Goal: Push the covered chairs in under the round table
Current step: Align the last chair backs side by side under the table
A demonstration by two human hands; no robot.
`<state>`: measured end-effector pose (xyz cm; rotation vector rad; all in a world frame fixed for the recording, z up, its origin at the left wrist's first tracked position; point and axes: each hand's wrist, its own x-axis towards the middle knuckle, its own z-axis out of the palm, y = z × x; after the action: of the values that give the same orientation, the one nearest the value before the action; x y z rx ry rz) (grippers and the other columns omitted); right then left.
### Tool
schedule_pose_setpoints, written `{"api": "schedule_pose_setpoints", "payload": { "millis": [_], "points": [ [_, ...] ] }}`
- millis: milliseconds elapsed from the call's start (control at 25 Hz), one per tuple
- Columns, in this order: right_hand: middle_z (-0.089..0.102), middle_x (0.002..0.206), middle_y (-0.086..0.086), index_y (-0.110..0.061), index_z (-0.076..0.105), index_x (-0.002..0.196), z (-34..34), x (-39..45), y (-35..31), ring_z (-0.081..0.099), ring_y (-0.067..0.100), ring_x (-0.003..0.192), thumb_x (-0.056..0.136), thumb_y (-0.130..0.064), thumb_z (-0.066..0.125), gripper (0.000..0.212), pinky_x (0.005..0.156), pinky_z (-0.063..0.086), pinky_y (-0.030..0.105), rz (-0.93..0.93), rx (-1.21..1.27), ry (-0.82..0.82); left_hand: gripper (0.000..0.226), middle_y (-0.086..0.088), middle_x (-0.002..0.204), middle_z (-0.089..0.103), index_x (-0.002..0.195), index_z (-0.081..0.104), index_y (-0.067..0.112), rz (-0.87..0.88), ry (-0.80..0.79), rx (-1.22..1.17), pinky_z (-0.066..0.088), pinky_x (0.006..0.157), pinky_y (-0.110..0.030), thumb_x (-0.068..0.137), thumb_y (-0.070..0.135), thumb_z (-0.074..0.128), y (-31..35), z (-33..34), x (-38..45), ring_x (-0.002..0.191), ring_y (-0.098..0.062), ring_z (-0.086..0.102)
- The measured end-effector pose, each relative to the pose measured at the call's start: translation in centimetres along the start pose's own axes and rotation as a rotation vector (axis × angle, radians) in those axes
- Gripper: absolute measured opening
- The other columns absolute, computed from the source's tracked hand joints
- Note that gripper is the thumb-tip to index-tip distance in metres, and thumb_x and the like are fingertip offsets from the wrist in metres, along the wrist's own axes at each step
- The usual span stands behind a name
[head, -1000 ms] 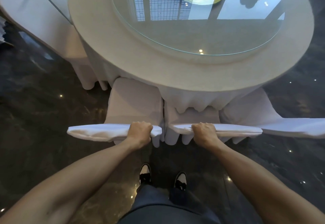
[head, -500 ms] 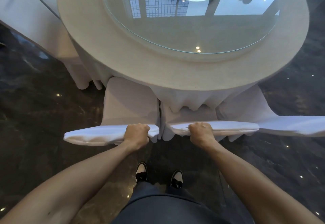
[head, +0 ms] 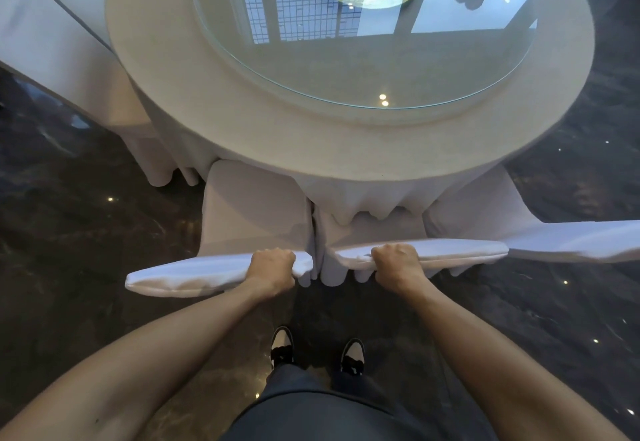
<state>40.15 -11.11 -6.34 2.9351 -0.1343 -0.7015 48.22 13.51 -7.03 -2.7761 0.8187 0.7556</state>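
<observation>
Left grip (head: 272, 267) curled round the top of the left covered chair (head: 254, 208), right grip (head: 396, 262) round the middle chair (head: 367, 229): held high, probably for straight pushing. Seats tucked partly beneath the desk (head: 207, 94) near edge, tablecloth skirt (head: 363, 198) draped over them.

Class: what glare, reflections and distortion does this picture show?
Head view: the glass top mirrors windows and ceiling lights; the glossy floor shows bright glints; the wide lens bows the table rim and the chair backs at the edges.
</observation>
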Motion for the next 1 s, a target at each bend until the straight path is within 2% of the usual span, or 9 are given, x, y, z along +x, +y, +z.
{"api": "schedule_pose_setpoints", "payload": {
  "millis": [120, 240, 320, 400, 520, 640, 840, 920, 1000],
  "points": [
    [0.069, 0.102, 0.002, -0.021, 0.062, 0.109, 0.2, -0.6, 0.7, 0.065, 0.024, 0.09, 0.083, -0.019, 0.06, 0.026, 0.072, 0.048, 0.036, -0.066, 0.079, 0.031, 0.037, -0.007, 0.113, 0.068, 0.11, 0.061, 0.018, 0.035, -0.086, -0.082, 0.042, 0.073, -0.033, 0.078, 0.034, 0.065, 1.0, -0.7, 0.8, 0.104, -0.031, 0.064],
    [0.066, 0.113, 0.001, -0.022, 0.055, 0.116, 0.5, -1.2, 2.6, 0.063, 0.024, 0.098, 0.084, -0.023, 0.059, 0.033, 0.074, 0.047, 0.036, -0.162, 0.172, 0.108, 0.065, -0.006, 0.131, 0.063, 0.138, 0.049, 0.021, 0.134, -0.112, -0.327, 0.051, 0.088, -0.039, 0.078, 0.041, 0.066, 4.0, -2.1, 2.4, 0.115, -0.03, 0.06],
    [0.065, 0.12, 0.002, -0.02, 0.056, 0.122, 0.9, -2.4, 5.7, 0.062, 0.025, 0.103, 0.083, -0.032, 0.061, 0.041, 0.084, 0.049, 0.039, -0.177, 0.188, 0.162, 0.079, -0.005, 0.141, 0.057, 0.152, 0.036, 0.023, 0.215, -0.103, -0.393, 0.049, 0.097, -0.041, 0.081, 0.043, 0.067, 8.5, -3.6, 2.7, 0.123, -0.027, 0.056],
    [0.066, 0.123, 0.003, -0.018, 0.058, 0.126, 1.3, -3.1, 8.7, 0.062, 0.025, 0.107, 0.081, -0.039, 0.065, 0.05, 0.094, 0.047, 0.039, -0.183, 0.184, 0.207, 0.081, -0.004, 0.144, 0.053, 0.154, 0.033, 0.023, 0.28, -0.079, -0.425, 0.047, 0.101, -0.04, 0.082, 0.043, 0.068, 12.1, -4.8, 3.0, 0.126, -0.025, 0.054],
    [0.067, 0.118, 0.003, -0.017, 0.06, 0.122, 2.9, -4.2, 16.1, 0.062, 0.026, 0.105, 0.08, -0.04, 0.066, 0.049, 0.095, 0.044, 0.037, -0.14, 0.207, 0.202, 0.071, -0.002, 0.132, 0.061, 0.145, 0.047, 0.025, 0.321, -0.045, -0.434, 0.05, 0.095, -0.039, 0.078, 0.036, 0.068, 18.6, -5.9, 4.4, 0.117, -0.023, 0.059],
    [0.067, 0.113, 0.003, -0.019, 0.059, 0.117, 4.9, -5.6, 24.2, 0.062, 0.025, 0.101, 0.086, -0.039, 0.061, 0.037, 0.09, 0.045, 0.035, -0.105, 0.226, 0.17, 0.045, 0.0, 0.109, 0.069, 0.117, 0.062, 0.029, 0.28, -0.038, -0.401, 0.053, 0.08, -0.036, 0.072, 0.033, 0.065, 25.3, -6.5, 5.7, 0.103, -0.025, 0.065],
    [0.065, 0.123, 0.007, -0.015, 0.057, 0.127, 6.6, -8.4, 35.6, 0.06, 0.028, 0.109, 0.088, -0.031, 0.064, 0.044, 0.097, 0.043, 0.037, -0.061, 0.235, 0.173, 0.035, -0.001, 0.112, 0.067, 0.113, 0.06, 0.027, 0.124, 0.06, -0.287, 0.047, 0.08, -0.036, 0.079, 0.035, 0.062, 34.6, -7.5, 6.3, 0.101, -0.027, 0.064],
    [0.063, 0.124, 0.005, -0.017, 0.055, 0.127, 7.2, -9.0, 39.2, 0.057, 0.027, 0.112, 0.083, -0.034, 0.065, 0.048, 0.107, 0.035, 0.042, 0.008, 0.135, 0.143, 0.029, -0.002, 0.107, 0.067, 0.108, 0.059, 0.025, 0.084, 0.07, -0.283, 0.048, 0.079, -0.037, 0.08, 0.032, 0.059, 37.4, -7.7, 6.4, 0.096, -0.027, 0.064],
    [0.061, 0.12, 0.002, -0.021, 0.055, 0.122, 7.9, -9.8, 42.2, 0.054, 0.026, 0.115, 0.079, -0.036, 0.066, 0.047, 0.113, 0.024, 0.052, 0.076, 0.044, 0.091, 0.024, -0.004, 0.105, 0.067, 0.104, 0.057, 0.022, 0.061, 0.072, -0.25, 0.045, 0.076, -0.037, 0.081, 0.028, 0.058, 39.5, -8.0, 6.9, 0.095, -0.028, 0.063]
  ]
}}
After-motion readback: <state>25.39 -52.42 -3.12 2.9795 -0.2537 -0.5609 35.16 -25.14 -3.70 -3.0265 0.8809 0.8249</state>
